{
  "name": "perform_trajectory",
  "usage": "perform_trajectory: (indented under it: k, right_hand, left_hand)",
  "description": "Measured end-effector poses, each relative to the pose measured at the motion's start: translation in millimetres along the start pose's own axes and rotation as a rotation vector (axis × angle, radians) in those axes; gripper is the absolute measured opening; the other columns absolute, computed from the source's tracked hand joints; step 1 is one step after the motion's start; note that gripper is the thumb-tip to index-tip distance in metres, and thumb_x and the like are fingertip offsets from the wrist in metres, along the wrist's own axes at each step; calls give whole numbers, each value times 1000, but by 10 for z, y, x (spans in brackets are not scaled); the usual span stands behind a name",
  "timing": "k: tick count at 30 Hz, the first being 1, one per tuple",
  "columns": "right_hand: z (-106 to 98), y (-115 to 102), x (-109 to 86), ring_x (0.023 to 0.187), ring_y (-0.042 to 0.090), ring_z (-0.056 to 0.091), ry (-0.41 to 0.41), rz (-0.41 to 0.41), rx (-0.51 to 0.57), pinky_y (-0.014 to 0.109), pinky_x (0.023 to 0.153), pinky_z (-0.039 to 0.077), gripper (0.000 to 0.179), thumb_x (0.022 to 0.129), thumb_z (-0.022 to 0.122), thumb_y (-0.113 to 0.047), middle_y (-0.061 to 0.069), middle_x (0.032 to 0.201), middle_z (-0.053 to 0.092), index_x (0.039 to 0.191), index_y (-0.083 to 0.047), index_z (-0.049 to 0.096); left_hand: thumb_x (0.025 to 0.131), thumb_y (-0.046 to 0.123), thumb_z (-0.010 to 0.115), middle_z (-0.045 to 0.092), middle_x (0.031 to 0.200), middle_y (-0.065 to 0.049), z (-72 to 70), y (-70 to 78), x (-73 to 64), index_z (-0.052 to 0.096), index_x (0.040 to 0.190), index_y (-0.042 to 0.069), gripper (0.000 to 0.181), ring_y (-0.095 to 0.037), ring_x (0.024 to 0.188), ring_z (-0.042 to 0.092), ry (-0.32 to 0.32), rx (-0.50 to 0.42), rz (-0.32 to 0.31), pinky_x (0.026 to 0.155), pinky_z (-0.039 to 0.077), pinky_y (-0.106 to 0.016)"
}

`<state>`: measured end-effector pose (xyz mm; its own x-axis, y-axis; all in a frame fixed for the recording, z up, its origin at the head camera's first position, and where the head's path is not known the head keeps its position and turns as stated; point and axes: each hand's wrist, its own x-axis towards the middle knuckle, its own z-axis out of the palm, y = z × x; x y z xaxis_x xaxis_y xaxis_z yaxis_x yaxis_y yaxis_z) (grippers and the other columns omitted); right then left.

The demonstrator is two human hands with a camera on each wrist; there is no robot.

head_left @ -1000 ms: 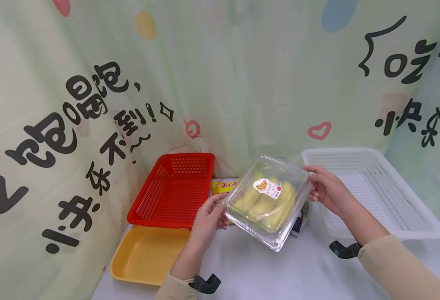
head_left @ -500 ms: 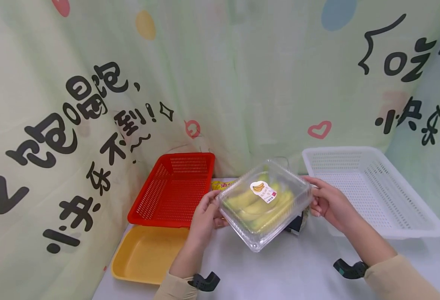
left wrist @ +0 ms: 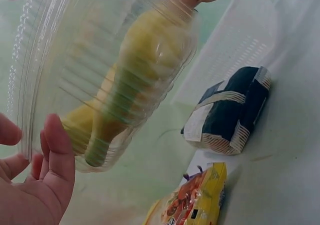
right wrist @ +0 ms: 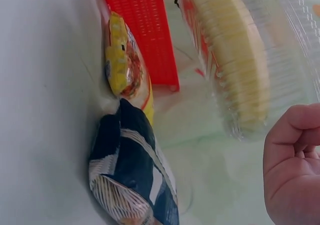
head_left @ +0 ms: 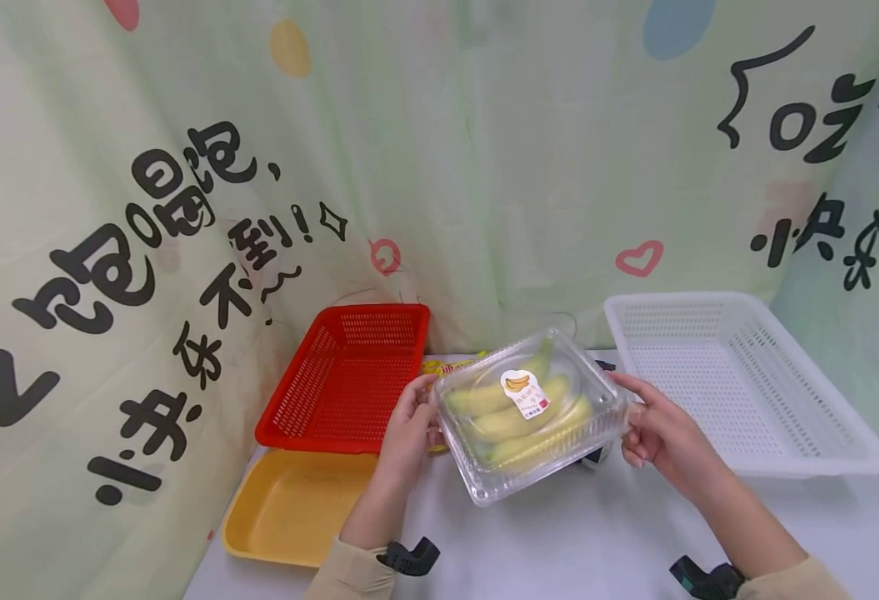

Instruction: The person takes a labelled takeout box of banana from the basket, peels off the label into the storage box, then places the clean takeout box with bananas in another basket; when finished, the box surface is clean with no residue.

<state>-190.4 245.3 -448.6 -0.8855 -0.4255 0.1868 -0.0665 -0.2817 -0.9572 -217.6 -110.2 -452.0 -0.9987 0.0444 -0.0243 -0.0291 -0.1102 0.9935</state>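
Note:
A clear plastic clamshell box of bananas [head_left: 476, 467], with a white banana label on its lid, is held tilted above the table in the head view. My left hand [head_left: 407, 433] pinches its left edge between thumb and fingers. At the opposite edge my right hand [head_left: 667, 433] grips the box, its fingers curled. Through the plastic, the bananas [left wrist: 107, 115] show yellow with green stems in the left wrist view. Also in that view, my left hand's fingers [left wrist: 60, 155] lie against the box's rim. The right wrist view cuts off part of my right hand [right wrist: 295, 170].
Behind the box, mostly hidden in the head view, lie a yellow snack bag [left wrist: 195, 200] and a dark blue striped bag [left wrist: 225, 110]. A red basket [head_left: 357, 400] and a yellow tray [head_left: 297, 508] are at left, a white basket [head_left: 716, 400] at right. A printed curtain [head_left: 544, 167] hangs behind.
The box has turned clockwise in the head view, its near corner swinging left. My right hand has come lower and nearer, while my left hand has shifted only slightly. Both still hold the box.

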Motion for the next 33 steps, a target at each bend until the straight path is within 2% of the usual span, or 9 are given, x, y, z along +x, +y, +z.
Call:
perform_trajectory:
  k: [6, 9, 13, 15, 18, 21, 24, 29, 33]
  right_hand:
    - [92, 85, -96, 60, 29, 26, -44, -40, 72, 21, 54, 49, 56, 101, 24, 3, -1, 76, 51, 152, -19, 26]
    - [154, 124, -138, 60, 29, 26, -63, -71, 119, 28, 48, 38, 59, 99, 22, 6, 0, 75, 51, 153, -17, 24]
    - [249, 184, -191, 60, 28, 27, -77, -105, 160, 37, 50, 27, 63, 97, 20, 9, 0, 76, 51, 154, -17, 20]
    - [294, 216, -218, 60, 28, 26, -86, -111, 172, 37, 50, 28, 65, 97, 20, 10, 0, 77, 52, 156, -18, 16]
    - [349, 259, -258, 58, 29, 23, -96, -114, 163, 35, 48, 33, 69, 97, 22, 12, -1, 78, 54, 158, -20, 10]
    - [390, 289, -294, 56, 31, 23, -96, -120, 141, 36, 46, 35, 73, 96, 25, 13, 0, 76, 55, 159, -20, 5]
    - [415, 312, -330, 54, 33, 24, -90, -123, 105, 40, 45, 33, 76, 96, 27, 14, 2, 74, 54, 159, -19, 2]
    - [425, 336, -379, 53, 36, 26, -95, -115, 44, 43, 44, 32, 77, 96, 29, 14, 6, 73, 53, 159, -18, -2]
    - [388, 333, -383, 57, 31, 37, -96, -104, 31, 38, 49, 43, 67, 100, 25, 7, 2, 79, 55, 159, -17, 3]
  left_hand:
    - [96, 12, 47, 43, 144, 3, -9, 20, 17, 49, 141, 31, 49, -17, 88, 54, 18, 50, -3, 67, 51, -29]
    - [97, 14, 47, 43, 146, 5, -11, 20, 19, 48, 142, 33, 49, -17, 88, 52, 24, 69, -13, 67, 49, -28]
    - [96, 14, 48, 42, 151, 7, -21, 10, 20, 46, 145, 35, 53, -18, 83, 52, 24, 100, -18, 67, 48, -27]
    - [96, 16, 49, 41, 154, 7, -30, 0, 22, 44, 146, 37, 54, -18, 88, 55, 16, 109, -17, 69, 50, -26]
    - [98, 19, 50, 38, 156, 7, -45, -17, 32, 41, 148, 38, 54, -21, 108, 58, -1, 99, -17, 78, 54, -29]
    - [98, 21, 50, 37, 157, 9, -59, -33, 40, 41, 147, 41, 54, -22, 130, 49, -8, 86, -17, 95, 52, -35]
    - [99, 22, 49, 36, 157, 10, -65, -49, 44, 42, 146, 43, 52, -21, 141, 39, -12, 86, -12, 108, 45, -42]
    - [101, 18, 46, 41, 155, 3, -59, -65, 32, 45, 145, 40, 49, -24, 143, 38, -2, 100, 11, 111, 42, -47]
    - [101, 12, 45, 44, 152, 0, -56, -82, 32, 48, 144, 34, 48, -25, 141, 41, 6, 72, 18, 110, 43, -46]
